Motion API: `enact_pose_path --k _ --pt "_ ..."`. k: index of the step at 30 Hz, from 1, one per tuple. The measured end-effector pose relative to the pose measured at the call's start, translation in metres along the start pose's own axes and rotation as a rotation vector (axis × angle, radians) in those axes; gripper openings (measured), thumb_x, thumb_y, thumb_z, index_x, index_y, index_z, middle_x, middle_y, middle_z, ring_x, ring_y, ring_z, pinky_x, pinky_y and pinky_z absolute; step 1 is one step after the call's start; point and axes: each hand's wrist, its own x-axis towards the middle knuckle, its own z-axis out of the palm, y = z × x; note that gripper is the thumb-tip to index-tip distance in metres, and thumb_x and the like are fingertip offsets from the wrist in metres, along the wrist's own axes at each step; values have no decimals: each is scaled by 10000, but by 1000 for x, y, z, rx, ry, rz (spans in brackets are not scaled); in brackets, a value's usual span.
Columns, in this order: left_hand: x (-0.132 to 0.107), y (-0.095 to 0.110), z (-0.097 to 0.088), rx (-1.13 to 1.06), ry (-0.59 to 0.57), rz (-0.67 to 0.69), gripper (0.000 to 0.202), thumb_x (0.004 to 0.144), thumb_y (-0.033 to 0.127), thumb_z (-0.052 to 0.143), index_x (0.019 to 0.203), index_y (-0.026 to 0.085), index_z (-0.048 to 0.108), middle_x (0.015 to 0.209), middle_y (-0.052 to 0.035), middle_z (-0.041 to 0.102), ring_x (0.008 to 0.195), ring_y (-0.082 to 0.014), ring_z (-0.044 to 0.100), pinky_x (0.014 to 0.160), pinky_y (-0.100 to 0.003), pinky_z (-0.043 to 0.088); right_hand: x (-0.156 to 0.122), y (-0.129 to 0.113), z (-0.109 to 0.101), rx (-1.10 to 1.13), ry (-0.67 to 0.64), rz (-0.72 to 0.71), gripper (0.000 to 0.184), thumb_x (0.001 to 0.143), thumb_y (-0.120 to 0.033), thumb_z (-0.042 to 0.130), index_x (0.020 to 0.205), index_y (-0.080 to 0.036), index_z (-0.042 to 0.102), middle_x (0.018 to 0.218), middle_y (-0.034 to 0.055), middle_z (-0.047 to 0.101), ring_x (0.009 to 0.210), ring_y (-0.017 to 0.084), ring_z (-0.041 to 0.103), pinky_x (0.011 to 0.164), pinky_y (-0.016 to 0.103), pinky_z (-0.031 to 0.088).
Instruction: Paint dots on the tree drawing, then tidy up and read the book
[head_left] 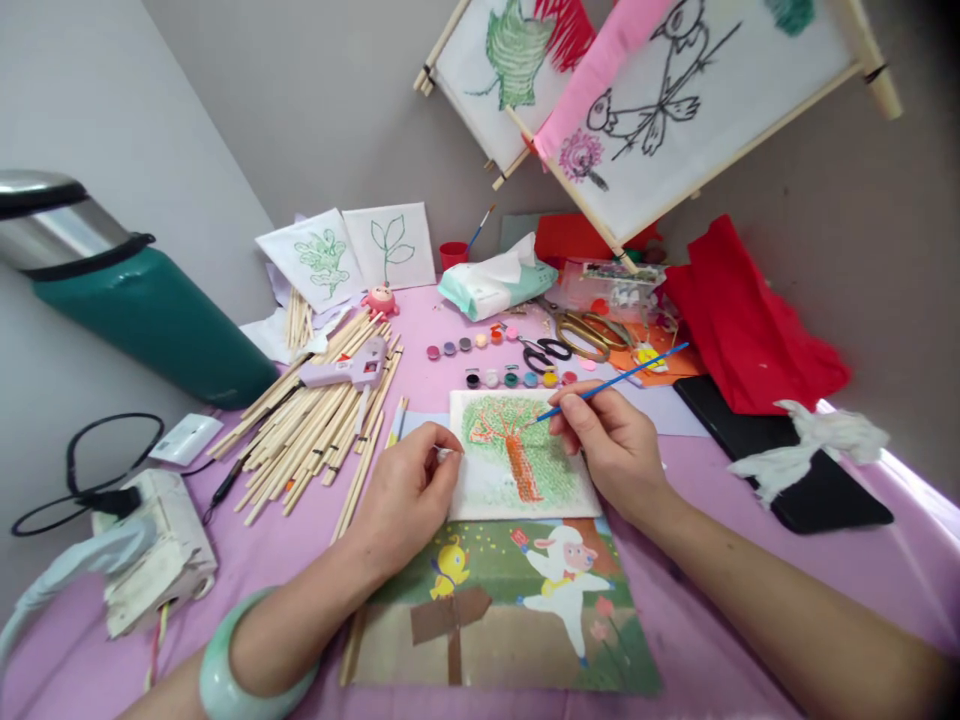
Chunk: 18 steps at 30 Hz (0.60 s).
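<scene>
- Paintbrush (630,375) pinched by the fingers of your right hand (609,440): tip just left of them, handle slanting away to the right.
- Canvas (555,465) under and left of those fingertips, its orange trunk (523,470) left and nearer you; tip contact cannot be told.
- Left hand (412,490), farther from the tip: thumb and forefinger pressed together beside the canvas's left edge; you can't tell whether they grip it.

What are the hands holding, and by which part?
Right hand holds the slim blue paintbrush near its bristle end. Left hand is at the left edge of the white painted canvas; a grip there cannot be told.
</scene>
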Motion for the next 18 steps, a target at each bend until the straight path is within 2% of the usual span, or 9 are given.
enact_pose_path --k 4,7,10,14,18 --pt "3 -3 -3 38 48 19 172 870 165 415 950 203 563 574 56 505 496 -114 468 482 -229 334 1 1 -2 21 16 -13 177 903 -346 507 937 -185 574 656 -35 578 475 74 465 451 204 383" --pt "6 -3 -6 158 69 61 250 832 93 394 923 195 604 654 27 592 509 -115 489 512 -238 360 3 1 -3 -19 33 -54 177 916 -331 485 971 -190 576 699 -31 571 497 73 464 469 208 384" --pt "8 -2 -9 236 63 39 230 831 113 416 903 187 621 745 -2 649 570 -133 540 563 -255 394 4 2 -7 -126 34 -123 157 912 -310 496 950 -193 593 732 -24 582 527 75 481 502 213 395" --pt "8 -1 -8 274 -2 2 166 851 201 476 915 190 628 729 -7 638 608 -156 553 586 -270 394 0 2 -11 -120 -42 -184 202 934 -311 454 852 -199 600 683 -27 575 538 82 494 523 216 400" --pt "7 -1 -6 287 -35 6 145 840 201 509 941 177 610 778 -23 634 658 -170 560 623 -287 401 -5 0 -12 -86 -146 -183 303 954 -303 408 748 -189 599 588 -35 528 487 75 467 499 216 374"
